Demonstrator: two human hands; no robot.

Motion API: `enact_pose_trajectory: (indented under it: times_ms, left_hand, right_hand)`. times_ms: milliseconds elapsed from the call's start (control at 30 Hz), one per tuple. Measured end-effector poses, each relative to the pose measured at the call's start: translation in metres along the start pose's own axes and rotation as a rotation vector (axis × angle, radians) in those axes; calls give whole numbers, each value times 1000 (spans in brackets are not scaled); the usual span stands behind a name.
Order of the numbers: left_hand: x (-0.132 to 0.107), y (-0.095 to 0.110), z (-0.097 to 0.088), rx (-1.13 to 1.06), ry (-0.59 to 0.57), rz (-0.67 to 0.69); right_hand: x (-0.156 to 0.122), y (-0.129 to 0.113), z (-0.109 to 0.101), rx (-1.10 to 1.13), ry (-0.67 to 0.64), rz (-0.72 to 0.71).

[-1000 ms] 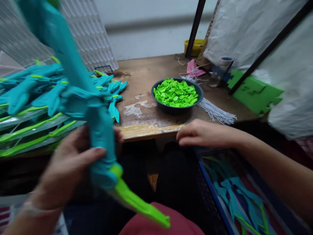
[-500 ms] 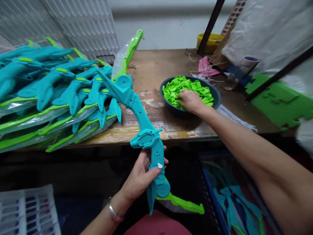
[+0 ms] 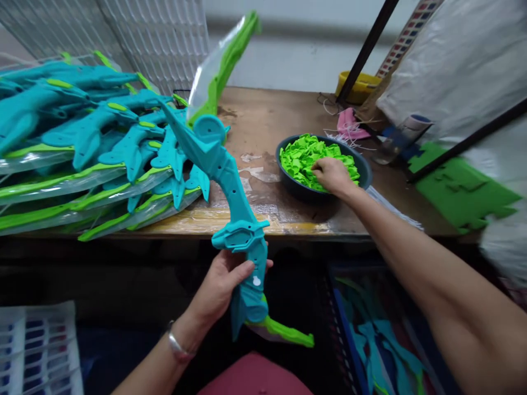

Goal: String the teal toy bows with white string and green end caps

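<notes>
My left hand [image 3: 218, 285] is wrapped around the lower limb of a teal toy bow [image 3: 236, 200]. The bow stands tilted in front of the table edge, with bright green tips and clear film at its upper end. A small white mark [image 3: 256, 280] shows on it below my thumb. Over at the dark grey basin [image 3: 302, 190], my right hand [image 3: 334, 174] has its fingers bent and drawn together among small bright green plastic pieces [image 3: 300, 159]. Its fingertips are partly hidden, so what they pinch cannot be made out.
Several similar toy bows [image 3: 94, 131] lie piled on the left of the wooden table [image 3: 263, 109]. White ties [image 3: 395, 207], a green foam mat [image 3: 461, 186] and a yellow tub [image 3: 358, 86] are to the right. Below stand a blue crate [image 3: 349, 334] with teal parts and a white basket [image 3: 39, 351].
My left hand and the bow have shifted slightly left in view, the bow's upper tip now higher. My right hand stays in the basin, its fingers still among the green pieces.
</notes>
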State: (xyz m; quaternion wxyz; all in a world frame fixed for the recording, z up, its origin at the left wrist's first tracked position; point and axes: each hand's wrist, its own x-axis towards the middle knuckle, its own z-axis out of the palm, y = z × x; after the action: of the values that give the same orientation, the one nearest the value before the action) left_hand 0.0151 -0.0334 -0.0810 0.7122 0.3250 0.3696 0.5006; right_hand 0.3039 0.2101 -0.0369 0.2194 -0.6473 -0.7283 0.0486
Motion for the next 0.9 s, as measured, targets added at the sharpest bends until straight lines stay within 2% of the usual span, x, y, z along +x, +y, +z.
enact_pose_trajectory:
  times_ms: [167, 267, 333, 400, 500, 600, 733, 833, 900]
  left_hand:
    - [0, 41, 2, 258, -100, 25]
    - [-1, 65, 11, 412, -177, 120]
    - [-2, 79, 16, 487, -201, 206]
    - [-2, 88, 17, 535, -236, 227]
    - [2, 92, 12, 648, -369, 104]
    - [7, 76, 0, 784, -529, -131]
    - [7, 23, -14, 895, -772, -466]
    - [5, -25, -19, 1018, -941, -576]
    - [5, -54, -20, 1126, -969, -579]
  right_hand:
    - [-20, 5, -20, 274, 119, 106]
    - [-44, -2, -32, 464, 152, 160]
    - [-71, -11, -41, 568, 141, 168]
    - [-109, -23, -49, 676, 87, 161]
    - [-182, -43, -57, 909, -89, 163]
    - [-262, -62, -49, 1063, -226, 242]
    - [-350, -83, -10, 1299, -268, 440]
    - [-387, -92, 26, 1421, -285, 570]
    - [-398, -93, 45, 1391, -287, 652]
